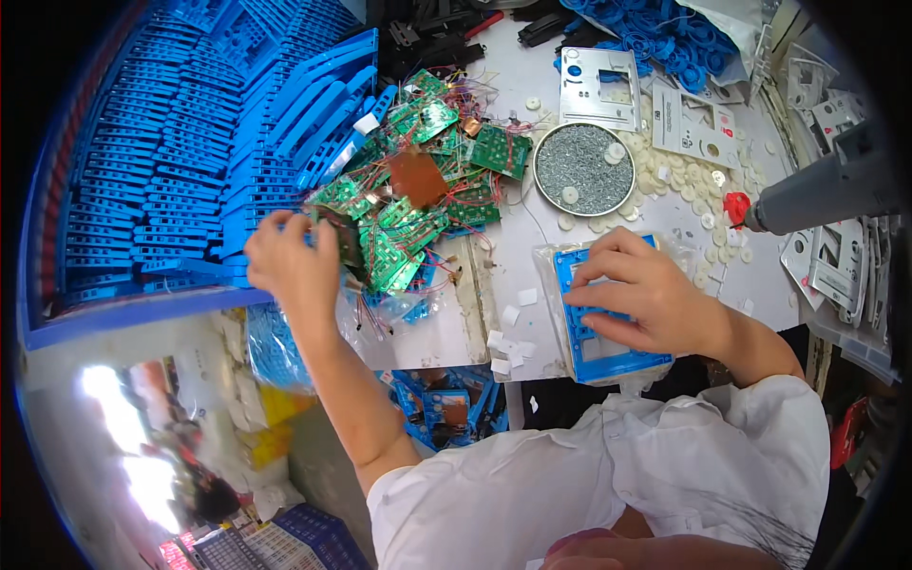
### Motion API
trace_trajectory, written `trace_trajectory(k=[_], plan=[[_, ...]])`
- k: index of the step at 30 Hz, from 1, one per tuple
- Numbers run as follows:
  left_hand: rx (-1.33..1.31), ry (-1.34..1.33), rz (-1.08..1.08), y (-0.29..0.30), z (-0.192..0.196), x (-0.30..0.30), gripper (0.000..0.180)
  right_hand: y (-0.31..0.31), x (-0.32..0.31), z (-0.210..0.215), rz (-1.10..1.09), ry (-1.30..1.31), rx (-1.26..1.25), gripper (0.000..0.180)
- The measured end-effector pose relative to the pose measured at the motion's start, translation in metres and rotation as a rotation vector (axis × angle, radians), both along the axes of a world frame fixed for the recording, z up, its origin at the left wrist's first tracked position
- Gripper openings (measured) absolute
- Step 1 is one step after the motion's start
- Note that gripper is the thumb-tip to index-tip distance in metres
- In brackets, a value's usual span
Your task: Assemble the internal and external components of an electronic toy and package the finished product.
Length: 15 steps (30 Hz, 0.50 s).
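My left hand (299, 266) is bent at the left edge of a heap of green circuit boards (404, 237) with thin wires. Its thumb and fingers close on a dark, tilted circuit board (344, 237), partly covered by the hand. My right hand (651, 299) lies over a blue plastic casing (622, 366), its fingers curled onto the casing's left side. That casing rests on clear plastic wrap (551, 313) at the table's front edge. What lies beneath the right palm is hidden.
A blue crate (133, 306) full of stacked blue casings stands left. A round tin (584, 169) of small screws sits beyond the right hand, among pale discs (689, 180). White panels (598, 85) lie behind. A grey power screwdriver (817, 195) juts in from the right.
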State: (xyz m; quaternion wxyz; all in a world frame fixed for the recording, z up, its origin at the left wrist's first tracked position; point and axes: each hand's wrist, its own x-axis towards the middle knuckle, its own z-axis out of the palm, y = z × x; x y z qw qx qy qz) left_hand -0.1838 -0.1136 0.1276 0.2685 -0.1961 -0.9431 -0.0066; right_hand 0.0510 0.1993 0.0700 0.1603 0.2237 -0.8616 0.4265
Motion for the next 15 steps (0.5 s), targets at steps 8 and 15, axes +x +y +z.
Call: trace_trajectory(k=[8,15], plan=[[0.535,-0.720,-0.480,-0.005,0.034,-0.024,0.014,0.001,-0.002,-0.001,0.028,0.012,-0.006,0.028],[0.287,-0.038,-0.264,0.015,0.020,-0.038,0.019,0.002,-0.007,-0.006,0.020,0.037,0.020,0.022]])
